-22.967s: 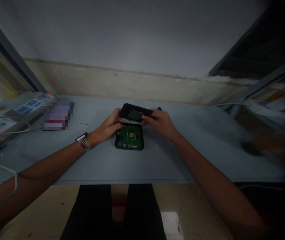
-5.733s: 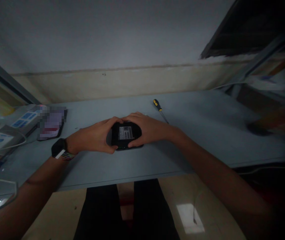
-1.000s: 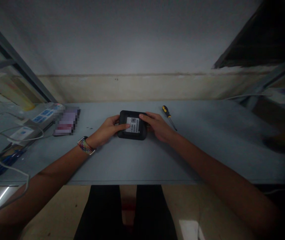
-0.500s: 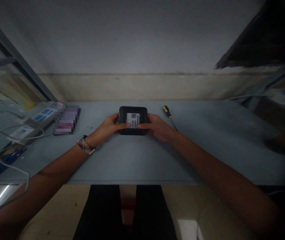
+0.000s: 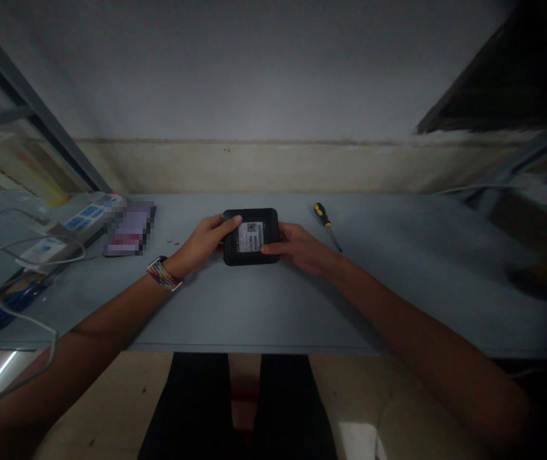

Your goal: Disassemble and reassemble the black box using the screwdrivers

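1. Black box [image 5: 250,237] has shifted a touch to the person's left and nearer to them since half a second ago; the left thumb has gone from the label's lower corner to its upper left one.
2. One pale table [image 5: 273,313] spans the view. From where I stand, the box is over its middle, well back from the near edge. Table surface shows between box and edge, and a broad stretch of it runs off to the right.
3. Two hands share the box. The left hand [image 5: 201,241] has a narrow grip on its left side, thumb flat on the face, fingers curling behind. The right hand [image 5: 302,246] pinches the opposite side just as narrowly, thumb at the lower right of the label [image 5: 246,243].
4. One box, then, label side up; I can't tell whether any of it touches the table.
5. One white power strip [image 5: 82,219] lies to the left, near a looping cable.
6. One phone [image 5: 130,228], its screen blurred, lies just beside the strip.
7. One yellow-and-black screwdriver [image 5: 322,215] lies beyond the right wrist, its tip close to the forearm.
8. Two tiny dark pieces [image 5: 176,243] lie between phone and left hand.
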The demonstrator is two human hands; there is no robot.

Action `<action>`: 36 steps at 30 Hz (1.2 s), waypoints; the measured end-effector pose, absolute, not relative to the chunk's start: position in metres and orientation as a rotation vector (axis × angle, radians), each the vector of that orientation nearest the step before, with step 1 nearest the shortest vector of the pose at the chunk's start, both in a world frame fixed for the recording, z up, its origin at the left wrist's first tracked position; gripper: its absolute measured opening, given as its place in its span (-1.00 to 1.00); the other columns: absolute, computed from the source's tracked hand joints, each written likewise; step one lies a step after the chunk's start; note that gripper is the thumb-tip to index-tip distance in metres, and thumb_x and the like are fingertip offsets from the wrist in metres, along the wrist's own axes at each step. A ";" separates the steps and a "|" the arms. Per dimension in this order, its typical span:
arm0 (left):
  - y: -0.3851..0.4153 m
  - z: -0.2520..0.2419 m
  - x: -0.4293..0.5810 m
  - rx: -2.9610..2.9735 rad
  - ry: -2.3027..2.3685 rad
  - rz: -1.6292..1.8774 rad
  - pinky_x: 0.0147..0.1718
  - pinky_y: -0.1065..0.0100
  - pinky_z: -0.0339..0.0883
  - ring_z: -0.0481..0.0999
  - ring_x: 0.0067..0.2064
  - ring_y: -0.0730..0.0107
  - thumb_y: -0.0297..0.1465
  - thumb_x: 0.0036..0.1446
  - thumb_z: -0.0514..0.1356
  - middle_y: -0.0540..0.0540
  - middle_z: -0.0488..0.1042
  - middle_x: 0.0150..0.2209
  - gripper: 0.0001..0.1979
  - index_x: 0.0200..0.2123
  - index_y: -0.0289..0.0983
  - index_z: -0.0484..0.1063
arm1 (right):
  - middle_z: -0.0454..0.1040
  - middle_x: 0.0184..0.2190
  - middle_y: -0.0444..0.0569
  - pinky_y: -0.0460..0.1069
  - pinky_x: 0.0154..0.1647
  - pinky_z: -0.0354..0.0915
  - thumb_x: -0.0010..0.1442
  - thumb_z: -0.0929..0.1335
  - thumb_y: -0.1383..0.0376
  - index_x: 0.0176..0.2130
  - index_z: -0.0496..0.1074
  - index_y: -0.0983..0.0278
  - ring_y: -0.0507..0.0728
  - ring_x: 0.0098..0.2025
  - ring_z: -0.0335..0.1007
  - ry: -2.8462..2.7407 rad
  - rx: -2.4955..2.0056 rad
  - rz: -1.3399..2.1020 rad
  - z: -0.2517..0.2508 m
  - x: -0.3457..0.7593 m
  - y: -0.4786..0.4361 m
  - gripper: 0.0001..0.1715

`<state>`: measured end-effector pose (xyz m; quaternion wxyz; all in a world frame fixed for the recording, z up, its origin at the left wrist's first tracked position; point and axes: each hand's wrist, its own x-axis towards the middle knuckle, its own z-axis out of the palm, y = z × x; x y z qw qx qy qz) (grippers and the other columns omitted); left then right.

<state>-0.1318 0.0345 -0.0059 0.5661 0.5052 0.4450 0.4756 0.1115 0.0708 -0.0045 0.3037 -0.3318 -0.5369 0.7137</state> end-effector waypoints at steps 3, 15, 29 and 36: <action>0.034 -0.007 -0.130 1.168 1.013 1.118 -0.22 0.26 0.53 0.66 -0.19 0.23 0.04 0.27 0.43 -0.22 0.67 -0.15 -0.43 0.03 -0.35 0.63 | 0.74 -0.06 0.09 0.02 -0.16 0.61 -0.08 0.73 0.26 -0.07 0.65 0.28 0.18 -0.12 0.68 -1.388 -0.889 1.924 -0.003 0.109 0.069 -0.42; 0.031 -0.004 -0.129 1.145 1.053 1.035 -0.38 0.37 0.50 0.65 -0.22 0.25 0.05 0.27 0.42 -0.22 0.65 -0.17 -0.45 -0.01 -0.34 0.59 | 0.68 -0.30 -0.01 -0.04 -0.41 0.53 0.04 0.69 0.03 -0.20 0.64 0.27 0.10 -0.36 0.58 -1.264 -0.928 1.870 -0.003 0.108 0.069 -0.52; 0.022 0.002 -0.126 1.134 1.041 0.924 -0.32 0.07 0.74 0.70 -0.06 -0.01 -0.45 0.03 0.59 -0.34 0.55 0.12 0.01 0.44 -0.19 0.15 | 0.61 -0.25 -0.03 -0.01 -0.43 0.52 0.25 0.51 0.10 -0.14 0.49 0.20 0.11 -0.37 0.58 -1.333 -1.119 1.515 -0.004 0.123 0.089 -0.71; 0.024 0.000 -0.126 1.161 1.126 0.839 -0.38 0.14 0.70 0.73 -0.31 0.17 -0.40 0.10 0.58 -0.28 0.61 -0.01 -0.02 0.45 -0.22 0.13 | 0.58 -0.33 -0.08 -0.05 -0.54 0.28 0.24 0.37 0.27 -0.14 0.46 0.18 0.04 -0.53 0.38 -1.396 -1.237 0.925 0.010 0.162 0.121 -0.84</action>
